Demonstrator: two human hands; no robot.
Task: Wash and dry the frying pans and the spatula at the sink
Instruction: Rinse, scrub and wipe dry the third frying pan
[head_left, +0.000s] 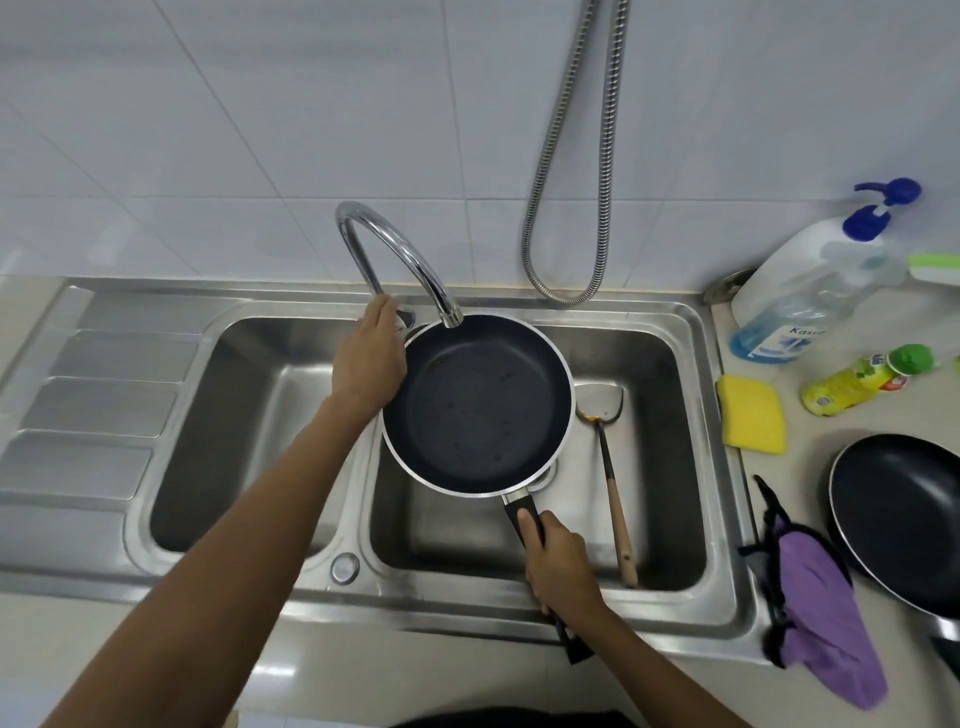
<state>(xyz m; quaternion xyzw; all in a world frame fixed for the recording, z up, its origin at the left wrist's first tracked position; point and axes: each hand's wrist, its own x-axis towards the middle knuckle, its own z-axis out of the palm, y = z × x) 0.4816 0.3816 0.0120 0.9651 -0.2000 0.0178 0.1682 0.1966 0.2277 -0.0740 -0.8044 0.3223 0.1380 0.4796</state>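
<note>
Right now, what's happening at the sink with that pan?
A person's right hand grips a dark frying pan by its handle, holding it over the right basin under the faucet spout. The left hand reaches the faucet's base; no water shows yet. A spatula lies in that basin. A second pan waits on the counter, beside a purple cloth.

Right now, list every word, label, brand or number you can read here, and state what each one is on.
"Kass", the rest cut off by the curve: on the label of the clear pump bottle that holds blue liquid.
Label on the small yellow bottle with a green cap: too blurred to read.
No other text shows.
</note>
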